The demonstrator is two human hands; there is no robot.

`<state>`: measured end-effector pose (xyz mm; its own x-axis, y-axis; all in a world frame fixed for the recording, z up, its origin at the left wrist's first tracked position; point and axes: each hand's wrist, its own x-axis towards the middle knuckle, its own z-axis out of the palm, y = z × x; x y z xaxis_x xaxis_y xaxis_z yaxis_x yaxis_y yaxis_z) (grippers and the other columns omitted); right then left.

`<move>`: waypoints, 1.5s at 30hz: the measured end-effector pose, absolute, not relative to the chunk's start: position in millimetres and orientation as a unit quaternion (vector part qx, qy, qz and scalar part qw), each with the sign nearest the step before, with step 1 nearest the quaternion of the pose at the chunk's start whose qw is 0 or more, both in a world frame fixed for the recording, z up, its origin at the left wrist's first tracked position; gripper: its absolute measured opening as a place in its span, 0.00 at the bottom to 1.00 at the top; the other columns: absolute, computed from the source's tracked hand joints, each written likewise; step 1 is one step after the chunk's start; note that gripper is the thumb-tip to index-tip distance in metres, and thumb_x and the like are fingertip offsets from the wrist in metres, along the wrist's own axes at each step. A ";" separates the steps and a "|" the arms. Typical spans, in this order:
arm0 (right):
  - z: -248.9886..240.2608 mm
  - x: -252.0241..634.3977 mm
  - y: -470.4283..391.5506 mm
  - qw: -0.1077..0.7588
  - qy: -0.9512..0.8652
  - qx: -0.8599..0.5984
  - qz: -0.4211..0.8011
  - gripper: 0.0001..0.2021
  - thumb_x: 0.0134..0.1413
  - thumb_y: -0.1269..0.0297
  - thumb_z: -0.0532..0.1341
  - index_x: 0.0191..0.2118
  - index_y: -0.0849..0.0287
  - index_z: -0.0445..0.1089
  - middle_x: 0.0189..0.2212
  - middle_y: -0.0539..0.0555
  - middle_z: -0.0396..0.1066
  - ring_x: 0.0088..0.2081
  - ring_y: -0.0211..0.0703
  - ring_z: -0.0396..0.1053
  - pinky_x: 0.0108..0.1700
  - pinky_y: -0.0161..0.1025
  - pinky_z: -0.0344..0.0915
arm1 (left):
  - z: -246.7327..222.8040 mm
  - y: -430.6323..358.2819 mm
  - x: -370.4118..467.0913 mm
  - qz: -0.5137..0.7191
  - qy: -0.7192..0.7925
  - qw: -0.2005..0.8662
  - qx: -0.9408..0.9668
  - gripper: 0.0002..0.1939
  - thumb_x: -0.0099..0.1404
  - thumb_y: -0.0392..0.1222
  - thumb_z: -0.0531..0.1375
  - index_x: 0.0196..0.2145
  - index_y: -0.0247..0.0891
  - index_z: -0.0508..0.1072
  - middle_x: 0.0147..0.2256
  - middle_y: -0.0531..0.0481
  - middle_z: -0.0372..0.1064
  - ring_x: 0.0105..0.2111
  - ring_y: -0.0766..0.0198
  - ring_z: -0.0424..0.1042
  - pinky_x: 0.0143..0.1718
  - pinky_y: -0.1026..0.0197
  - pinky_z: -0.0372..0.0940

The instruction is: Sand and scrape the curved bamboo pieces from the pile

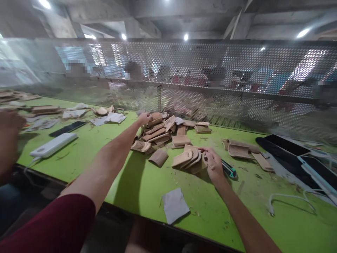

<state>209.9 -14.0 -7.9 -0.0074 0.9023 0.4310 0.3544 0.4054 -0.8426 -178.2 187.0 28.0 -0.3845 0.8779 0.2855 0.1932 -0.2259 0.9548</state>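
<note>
At the wooden pile (159,133), the left hand (144,119) reaches, its arm (110,158) outstretched.

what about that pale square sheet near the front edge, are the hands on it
No, the sheet lies apart on the green table, with the left hand and right hand at the brown pieces.

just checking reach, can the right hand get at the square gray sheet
Probably yes: the right hand is at the curved wooden pieces, but nothing bulky stands between it and the sheet.
</note>
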 end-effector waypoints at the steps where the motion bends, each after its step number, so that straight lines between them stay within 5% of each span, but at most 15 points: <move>1: -7.1 208.5 -15.0 0.517 -0.663 -0.471 0.267 0.17 0.58 0.56 0.53 0.38 0.55 0.78 0.43 0.57 0.78 0.46 0.51 0.72 0.53 0.47 0.67 | 34.1 182.6 -172.1 0.611 0.555 0.255 0.504 0.13 0.52 0.19 0.64 0.27 0.35 0.70 0.31 0.48 0.65 0.55 0.53 0.64 0.60 0.60 0.59; 4: -5.8 203.7 -18.4 0.505 -0.675 -0.463 0.274 0.18 0.61 0.55 0.52 0.42 0.52 0.79 0.45 0.56 0.78 0.49 0.53 0.72 0.57 0.49 0.65 | 53.5 157.8 -145.9 0.574 0.525 0.229 0.585 0.16 0.53 0.22 0.67 0.38 0.33 0.75 0.41 0.47 0.68 0.58 0.55 0.62 0.64 0.60 0.57; 7: -7.1 198.7 -20.2 0.495 -0.683 -0.460 0.278 0.19 0.64 0.54 0.51 0.44 0.51 0.79 0.47 0.56 0.78 0.51 0.55 0.71 0.59 0.52 0.64 | 63.4 109.7 -110.6 0.446 0.429 0.299 0.727 0.20 0.56 0.36 0.72 0.47 0.34 0.77 0.45 0.45 0.73 0.50 0.55 0.72 0.54 0.59 0.67; 10: -9.3 195.6 -19.4 0.492 -0.688 -0.453 0.281 0.19 0.64 0.54 0.51 0.46 0.52 0.79 0.49 0.56 0.78 0.52 0.55 0.71 0.60 0.52 0.64 | 55.0 55.6 -74.3 0.334 0.319 0.341 0.819 0.36 0.55 0.43 0.74 0.61 0.39 0.71 0.55 0.39 0.71 0.55 0.50 0.72 0.51 0.58 0.69; 14: -10.2 194.8 -16.1 0.489 -0.693 -0.447 0.284 0.20 0.64 0.51 0.52 0.45 0.52 0.79 0.49 0.55 0.79 0.53 0.54 0.71 0.62 0.51 0.64 | 28.0 15.8 -40.5 0.294 0.338 0.325 0.833 0.48 0.56 0.47 0.73 0.69 0.37 0.60 0.54 0.34 0.72 0.51 0.49 0.75 0.51 0.53 0.69; 18: -11.2 193.0 -14.0 0.489 -0.701 -0.437 0.281 0.21 0.64 0.47 0.53 0.45 0.53 0.78 0.48 0.56 0.79 0.52 0.54 0.72 0.61 0.51 0.64 | 12.2 4.9 -28.2 0.321 0.311 0.292 0.846 0.45 0.53 0.37 0.70 0.67 0.39 0.62 0.62 0.34 0.66 0.56 0.48 0.72 0.56 0.50 0.68; 23: -11.8 189.5 -15.6 0.487 -0.697 -0.431 0.303 0.26 0.66 0.42 0.50 0.45 0.55 0.77 0.46 0.57 0.78 0.52 0.52 0.72 0.60 0.48 0.67 | 7.2 1.4 -28.4 0.375 0.332 0.293 0.814 0.35 0.55 0.31 0.63 0.62 0.37 0.66 0.57 0.38 0.71 0.56 0.49 0.72 0.60 0.47 0.65; 27: -8.1 189.8 -20.2 0.481 -0.690 -0.411 0.351 0.30 0.65 0.39 0.53 0.61 0.54 0.70 0.55 0.58 0.75 0.56 0.52 0.71 0.60 0.50 0.68 | 2.5 2.9 -29.2 0.407 0.299 0.321 0.801 0.31 0.54 0.31 0.66 0.56 0.38 0.70 0.59 0.40 0.69 0.59 0.49 0.69 0.64 0.47 0.62; 32: -5.4 188.9 -26.8 0.441 -0.733 -0.376 0.357 0.44 0.53 0.49 0.69 0.72 0.52 0.54 0.64 0.62 0.66 0.60 0.56 0.70 0.62 0.53 0.68 | -2.3 -3.0 -22.7 0.455 0.281 0.375 0.757 0.28 0.56 0.44 0.73 0.52 0.35 0.71 0.51 0.41 0.74 0.53 0.51 0.74 0.57 0.50 0.67; 37: -14.9 182.6 -25.9 0.450 -0.742 -0.380 0.322 0.43 0.48 0.61 0.71 0.70 0.47 0.56 0.64 0.58 0.67 0.62 0.54 0.68 0.65 0.54 0.64 | -6.1 -4.8 -21.5 0.477 0.291 0.418 0.716 0.26 0.58 0.50 0.73 0.49 0.35 0.73 0.45 0.43 0.77 0.47 0.54 0.76 0.52 0.53 0.69; 45: -10.6 180.7 -30.1 0.464 -0.735 -0.415 0.267 0.34 0.48 0.69 0.65 0.63 0.52 0.62 0.60 0.58 0.71 0.60 0.53 0.69 0.66 0.52 0.63 | -2.3 -6.2 -32.9 0.393 0.252 0.405 0.786 0.42 0.58 0.43 0.72 0.67 0.45 0.63 0.66 0.41 0.62 0.64 0.45 0.66 0.63 0.49 0.65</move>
<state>180.7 -30.1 -10.6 -0.2249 0.8585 0.4609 0.3620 0.5127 -0.7785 -32.9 -6.2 -2.3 0.5645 0.7146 0.4132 0.0780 -0.5445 0.8351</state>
